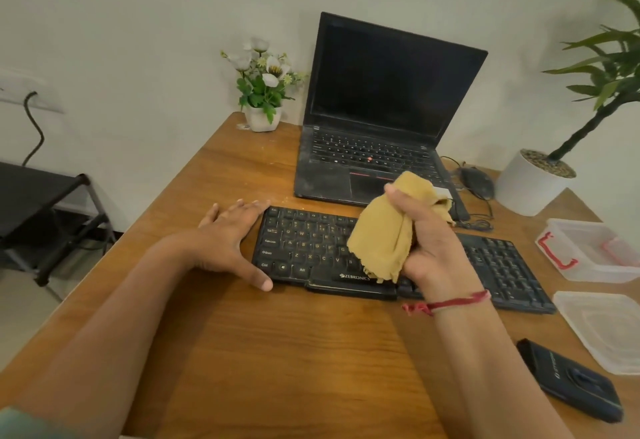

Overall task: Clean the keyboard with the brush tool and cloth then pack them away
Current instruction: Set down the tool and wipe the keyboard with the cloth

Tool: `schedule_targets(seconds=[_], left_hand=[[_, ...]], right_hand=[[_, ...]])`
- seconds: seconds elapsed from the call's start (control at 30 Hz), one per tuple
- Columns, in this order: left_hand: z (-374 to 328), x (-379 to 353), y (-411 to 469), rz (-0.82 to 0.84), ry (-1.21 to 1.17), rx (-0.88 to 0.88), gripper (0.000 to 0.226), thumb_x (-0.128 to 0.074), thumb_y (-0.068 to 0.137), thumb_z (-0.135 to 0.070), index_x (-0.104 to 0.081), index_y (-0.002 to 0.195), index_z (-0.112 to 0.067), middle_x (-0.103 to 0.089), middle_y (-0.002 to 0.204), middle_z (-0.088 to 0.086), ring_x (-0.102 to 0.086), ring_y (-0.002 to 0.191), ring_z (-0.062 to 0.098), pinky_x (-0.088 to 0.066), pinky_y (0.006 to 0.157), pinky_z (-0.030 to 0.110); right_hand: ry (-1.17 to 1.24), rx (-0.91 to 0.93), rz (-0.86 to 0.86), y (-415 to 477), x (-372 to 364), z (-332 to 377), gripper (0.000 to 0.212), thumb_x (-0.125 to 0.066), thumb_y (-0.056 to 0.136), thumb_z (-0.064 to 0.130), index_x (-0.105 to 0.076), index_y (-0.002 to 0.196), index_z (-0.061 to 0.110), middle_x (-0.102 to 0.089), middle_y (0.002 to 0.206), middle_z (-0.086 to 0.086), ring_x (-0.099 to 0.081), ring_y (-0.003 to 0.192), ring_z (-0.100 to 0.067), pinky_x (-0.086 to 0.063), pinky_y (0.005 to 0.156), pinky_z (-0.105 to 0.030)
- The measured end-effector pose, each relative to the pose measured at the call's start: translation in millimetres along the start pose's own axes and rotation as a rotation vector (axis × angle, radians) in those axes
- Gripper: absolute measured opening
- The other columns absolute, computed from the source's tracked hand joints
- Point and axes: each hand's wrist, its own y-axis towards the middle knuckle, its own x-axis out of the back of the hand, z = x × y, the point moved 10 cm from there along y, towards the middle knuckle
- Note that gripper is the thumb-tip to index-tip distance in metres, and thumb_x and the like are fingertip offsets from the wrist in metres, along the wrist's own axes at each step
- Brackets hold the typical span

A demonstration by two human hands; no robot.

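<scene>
A black keyboard (pixel 304 248) lies across the wooden desk (pixel 277 352) in front of me. My right hand (pixel 436 244) grips a bunched yellow cloth (pixel 384 234) just above the keyboard's middle. My left hand (pixel 228 238) rests flat on the desk against the keyboard's left end, with the thumb along its front corner. A dark oblong object (pixel 571 381), perhaps the brush tool, lies near the desk's front right.
An open black laptop (pixel 381 120) stands behind the keyboard, with a mouse (pixel 478 180) to its right. A clear plastic box (pixel 588 248) with red clips and its lid (pixel 602 328) sit at the right. A flower pot (pixel 263 116) and a potted plant (pixel 533 182) stand at the back.
</scene>
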Motion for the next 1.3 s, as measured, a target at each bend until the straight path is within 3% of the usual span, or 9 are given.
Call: schedule_targets(seconds=[0.1,0.23,0.3,0.5,0.63,0.9,1.03,1.13,1.3], left_hand=[[-1.3,0.3,0.7,-0.020,-0.006,-0.017,0.149,-0.055,0.029,-0.092,0.014,0.147,-0.036,0.009,0.159,-0.007,0.019,0.142,0.009,0.022,0.112,0.042],[-5.1,3.9,-0.1,-0.050,-0.042,-0.024,0.148,-0.061,0.029,-0.085,0.012,0.148,-0.035,0.009,0.159,-0.004,0.023,0.136,0.003,0.024,0.110,0.042],[-6.7,5.1,-2.5,-0.043,-0.058,-0.026,0.150,-0.062,0.027,-0.084,0.013,0.147,-0.034,0.009,0.158,-0.003,0.023,0.127,-0.002,0.024,0.108,0.039],[-2.4,3.4,-1.9,-0.030,-0.041,-0.027,0.157,-0.058,0.021,-0.092,0.009,0.148,-0.031,0.005,0.159,-0.001,0.023,0.138,0.006,0.023,0.111,0.041],[-0.9,0.9,2.2,-0.020,-0.025,-0.020,0.157,-0.056,0.020,-0.093,0.009,0.149,-0.031,0.006,0.159,-0.005,0.020,0.142,0.011,0.024,0.110,0.044],[-4.2,2.8,2.8,-0.026,-0.004,-0.006,0.143,-0.069,0.037,-0.077,0.011,0.147,-0.035,0.007,0.159,-0.007,0.020,0.143,0.013,0.024,0.110,0.047],[-2.6,1.6,2.3,-0.010,0.006,-0.002,0.142,-0.073,0.044,-0.072,0.015,0.148,-0.031,0.011,0.159,-0.005,0.022,0.142,0.013,0.025,0.110,0.045],[1.3,-0.1,3.1,0.014,0.004,0.017,0.156,-0.065,0.026,-0.086,0.015,0.148,-0.029,0.013,0.159,-0.004,0.023,0.141,0.012,0.024,0.111,0.045],[4.6,-0.6,5.9,0.005,-0.002,0.030,0.155,-0.067,0.029,-0.086,0.014,0.148,-0.029,0.015,0.158,-0.004,0.024,0.141,0.013,0.024,0.111,0.045]], right_hand=[[-0.239,0.128,0.036,4.4,-23.5,7.7,0.020,-0.071,0.082,0.004,-0.062,0.096,0.016,-0.071,0.092,-0.004,-0.069,0.084,-0.019,-0.058,0.070,-0.039],[-1.183,0.764,0.028,-6.5,-83.3,40.9,0.023,-0.062,0.087,0.006,-0.067,0.092,0.027,-0.064,0.097,0.007,-0.059,0.092,-0.011,-0.048,0.077,-0.023],[-1.423,0.965,0.159,-11.2,-120.5,27.1,0.025,-0.063,0.085,0.006,-0.071,0.096,0.027,-0.064,0.103,0.008,-0.055,0.096,-0.010,-0.044,0.081,-0.024],[-1.920,1.143,0.482,7.6,-173.5,-40.1,0.021,-0.058,0.088,0.009,-0.070,0.095,0.023,-0.067,0.097,0.002,-0.053,0.096,-0.021,-0.049,0.079,-0.036],[-1.809,0.960,0.606,19.4,-159.8,-56.6,0.020,-0.061,0.082,0.003,-0.071,0.090,0.018,-0.067,0.093,0.000,-0.059,0.092,-0.021,-0.050,0.083,-0.039],[-1.656,0.910,1.006,-16.3,-147.8,-80.7,0.026,-0.068,0.077,-0.002,-0.074,0.092,0.019,-0.071,0.098,0.005,-0.062,0.093,-0.011,-0.050,0.081,-0.033],[-1.833,1.088,0.981,-14.0,-152.1,-75.7,0.029,-0.072,0.079,0.003,-0.074,0.103,0.020,-0.070,0.111,0.002,-0.062,0.105,-0.020,-0.052,0.086,-0.033],[-1.993,1.189,0.857,10.5,-162.7,-66.0,0.040,-0.071,0.079,0.000,-0.070,0.113,0.021,-0.068,0.115,-0.002,-0.060,0.109,-0.023,-0.051,0.087,-0.036],[-1.975,1.142,0.809,26.1,-165.5,-65.8,0.039,-0.067,0.083,0.000,-0.069,0.116,0.022,-0.067,0.115,-0.001,-0.056,0.111,-0.021,-0.046,0.088,-0.032]])
